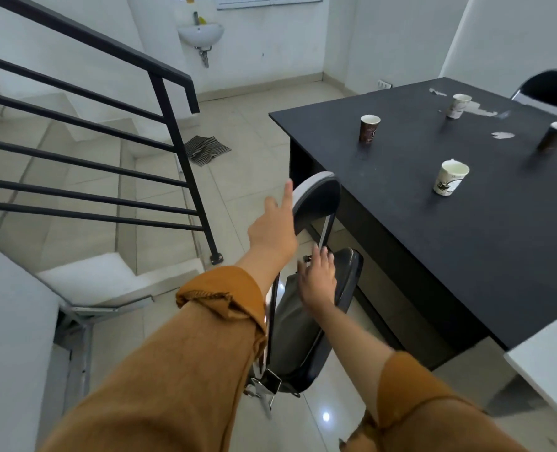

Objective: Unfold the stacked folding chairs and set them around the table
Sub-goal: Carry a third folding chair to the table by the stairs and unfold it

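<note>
A folding chair (306,324) with a black padded seat and silver frame stands half opened at the near left side of the black table (466,243). My left hand (272,225) is at the left edge of the chair's curved backrest (319,197) and holds it, with one finger pointing straight up. My right hand (317,280) rests with spread fingers on the tilted seat, its fingertips touching the silver frame tube. A second black chair (554,88) stands at the table's far right corner.
Several paper cups (369,128) and paper scraps stand on the table. A black stair railing (172,132) and a descending staircase lie to the left. A striped cloth (205,150) lies on the tiled floor, and a wall sink (200,34) hangs at the back. A white surface (551,363) is at the right.
</note>
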